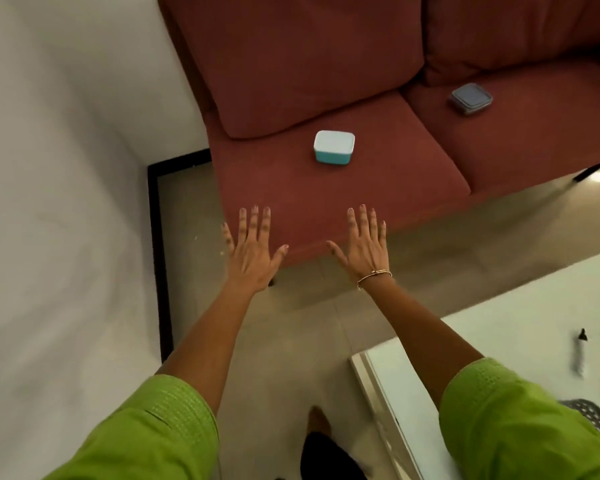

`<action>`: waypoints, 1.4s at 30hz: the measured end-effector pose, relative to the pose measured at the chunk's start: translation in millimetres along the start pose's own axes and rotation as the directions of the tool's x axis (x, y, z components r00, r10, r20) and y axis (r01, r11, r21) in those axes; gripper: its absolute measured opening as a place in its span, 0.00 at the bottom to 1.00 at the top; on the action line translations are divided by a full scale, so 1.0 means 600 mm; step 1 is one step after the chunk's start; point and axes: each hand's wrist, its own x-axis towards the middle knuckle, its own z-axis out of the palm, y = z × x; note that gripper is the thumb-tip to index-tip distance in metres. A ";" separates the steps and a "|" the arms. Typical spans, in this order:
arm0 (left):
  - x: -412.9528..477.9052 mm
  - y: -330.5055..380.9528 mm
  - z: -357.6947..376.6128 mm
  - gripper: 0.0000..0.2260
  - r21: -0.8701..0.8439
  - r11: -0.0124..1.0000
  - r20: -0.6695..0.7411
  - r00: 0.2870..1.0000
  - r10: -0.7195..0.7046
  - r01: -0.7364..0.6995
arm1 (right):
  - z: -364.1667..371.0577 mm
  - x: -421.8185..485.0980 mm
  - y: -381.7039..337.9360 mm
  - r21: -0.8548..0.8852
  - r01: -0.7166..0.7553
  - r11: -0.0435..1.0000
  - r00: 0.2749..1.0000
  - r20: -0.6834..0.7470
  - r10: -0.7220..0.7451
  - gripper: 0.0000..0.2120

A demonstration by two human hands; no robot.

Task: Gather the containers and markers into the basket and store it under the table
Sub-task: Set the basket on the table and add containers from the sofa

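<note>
A teal container with a white lid (334, 147) sits on the left seat cushion of a red sofa (326, 81). Further right, a clear container with a grey-blue lid (470, 98) rests on the other cushion. My left hand (252, 252) and my right hand (362, 249) are stretched out flat, fingers spread, holding nothing, in front of the sofa's front edge and short of the teal container. On the white table (499, 334) at the lower right lie markers (581, 353), and a piece of a dark perforated basket (593, 415) peeks out past my green sleeve.
A white wall stands at the left with a black skirting strip (158, 258) along the tiled floor (291, 323). The table's corner is close to my right forearm. My foot (317, 422) shows on the floor below.
</note>
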 end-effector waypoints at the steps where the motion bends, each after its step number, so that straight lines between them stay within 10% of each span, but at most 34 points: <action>1: 0.042 -0.002 -0.005 0.34 -0.002 1.000 0.001 1.000 0.016 -0.016 | -0.003 0.038 -0.003 0.002 -0.010 1.000 1.000 -0.004 0.010 0.38; 24: 0.678 -0.048 0.212 0.33 0.059 0.973 0.204 0.956 0.208 -0.224 | 0.197 0.756 0.106 -0.234 0.018 0.972 0.942 0.331 0.062 0.62; 34: 0.729 0.030 0.201 0.33 0.098 0.924 0.201 0.917 0.345 -0.369 | 0.166 0.688 0.152 -0.005 -0.228 0.974 0.969 0.101 0.228 0.55; 42: 0.616 0.311 0.178 0.36 0.000 0.709 0.296 0.677 0.674 -0.705 | 0.014 0.381 0.290 0.115 -0.678 0.726 0.710 -0.151 0.687 0.57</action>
